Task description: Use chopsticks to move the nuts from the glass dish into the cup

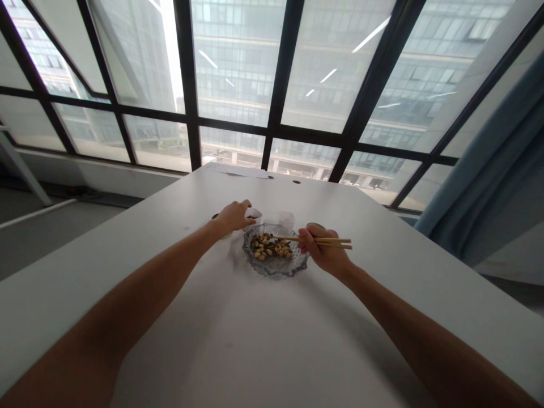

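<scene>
My right hand is closed around a pair of wooden chopsticks, whose tips reach over a clear glass plate with a scalloped rim. On the plate lies a pile of nuts and seeds, pale pistachio-like ones mixed with dark striped ones. Beyond the plate's left rim, my left hand has thumb and forefinger around the side of a small clear cup with something dark in it. Its other fingers are mostly hidden. Whether the chopstick tips grip a seed is too small to tell.
Another small clear cup stands behind the plate. A round-topped container is partly hidden behind my right hand. Paper lies at the far end of the white table. Windows and a blue curtain lie beyond.
</scene>
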`<state>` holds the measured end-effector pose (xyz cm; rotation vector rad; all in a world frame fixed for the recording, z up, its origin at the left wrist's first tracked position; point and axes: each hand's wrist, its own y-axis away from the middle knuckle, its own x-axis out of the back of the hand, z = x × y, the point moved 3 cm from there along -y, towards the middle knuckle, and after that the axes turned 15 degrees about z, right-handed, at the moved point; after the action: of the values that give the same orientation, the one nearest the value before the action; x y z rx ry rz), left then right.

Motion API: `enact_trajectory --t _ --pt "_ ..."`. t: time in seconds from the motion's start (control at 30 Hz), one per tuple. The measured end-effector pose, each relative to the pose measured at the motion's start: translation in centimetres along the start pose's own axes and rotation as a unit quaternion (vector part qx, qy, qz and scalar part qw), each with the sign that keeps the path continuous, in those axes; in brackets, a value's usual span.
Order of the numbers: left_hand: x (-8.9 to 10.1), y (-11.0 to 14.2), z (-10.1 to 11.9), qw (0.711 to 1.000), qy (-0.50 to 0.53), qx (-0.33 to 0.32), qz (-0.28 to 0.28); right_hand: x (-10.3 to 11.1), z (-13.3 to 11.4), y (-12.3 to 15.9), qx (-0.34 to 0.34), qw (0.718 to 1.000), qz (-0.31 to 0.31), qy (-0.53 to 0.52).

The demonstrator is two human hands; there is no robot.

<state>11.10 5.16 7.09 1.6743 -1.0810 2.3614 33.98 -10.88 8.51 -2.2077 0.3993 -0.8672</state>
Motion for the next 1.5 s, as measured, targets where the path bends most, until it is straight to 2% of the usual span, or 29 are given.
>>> enact_trajectory --t 0.1,0.23,0.3,0.37,0.47,0.6,0.67,0.8,0.9,0.97,1.03,1.1,1.2,1.3,1.4,1.43,1.5 --pt "-0.1 -0.1 -0.2 0.999 0.022 -0.029 0.013 0.3 -0.2 -0.1 0.032 0.999 -0.001 0.009" --pt "0.1 -0.2 0.1 0.989 0.056 -0.131 0.038 1.2 -0.5 -0.3 0.085 0.996 0.005 0.024" --pt "0.2 -0.1 0.2 0.982 0.065 -0.171 0.049 1.6 -0.5 -0.4 0.083 0.996 0.022 0.010" --pt "0.2 -0.1 0.3 0.979 0.070 -0.184 0.048 1.9 -0.4 -0.5 0.058 0.997 0.047 -0.020" --pt "0.0 0.1 0.3 0.983 0.079 -0.162 0.035 2.0 -0.2 -0.6 0.018 0.995 0.070 -0.072" --pt "-0.3 0.2 -0.2 0.993 0.093 -0.067 -0.006 1.7 0.3 -0.7 -0.013 0.991 0.072 -0.109" --pt "-0.1 0.1 -0.8 0.995 0.091 -0.035 -0.036 1.9 0.2 -0.7 -0.007 0.993 0.071 -0.098" --pt "1.3 -0.1 -2.9 0.995 0.018 0.006 -0.096 2.7 -0.9 -0.9 0.090 0.994 0.057 0.000" --pt "2.3 0.1 -4.5 0.976 -0.042 0.053 -0.205 3.0 -1.9 -1.0 0.184 0.980 0.038 0.073" --pt "2.8 0.4 -4.8 0.964 -0.055 0.056 -0.255 3.0 -2.4 -1.0 0.228 0.969 0.029 0.086" --pt "3.3 0.5 -4.4 0.963 -0.062 0.035 -0.258 3.0 -2.7 -0.9 0.251 0.964 0.034 0.079" --pt "3.5 0.6 -3.7 0.967 -0.074 0.009 -0.243 3.0 -2.6 -0.8 0.240 0.967 0.050 0.067" --pt "3.6 0.7 -3.1 0.970 -0.090 -0.013 -0.226 3.1 -1.8 -1.0 0.162 0.984 0.076 0.023" --pt "3.5 0.7 -3.7 0.964 -0.099 0.014 -0.245 3.4 -0.7 -1.5 0.068 0.992 0.095 -0.040" --pt "3.2 0.2 -4.4 0.956 -0.096 0.043 -0.276 4.0 0.2 -2.2 0.015 0.989 0.124 -0.073" --pt "3.1 -0.2 -4.3 0.959 -0.088 0.043 -0.267 4.2 0.5 -2.4 0.005 0.988 0.135 -0.077" --pt "2.7 -1.3 -3.0 0.976 -0.057 0.021 -0.211 4.6 0.9 -2.6 -0.010 0.985 0.152 -0.075"
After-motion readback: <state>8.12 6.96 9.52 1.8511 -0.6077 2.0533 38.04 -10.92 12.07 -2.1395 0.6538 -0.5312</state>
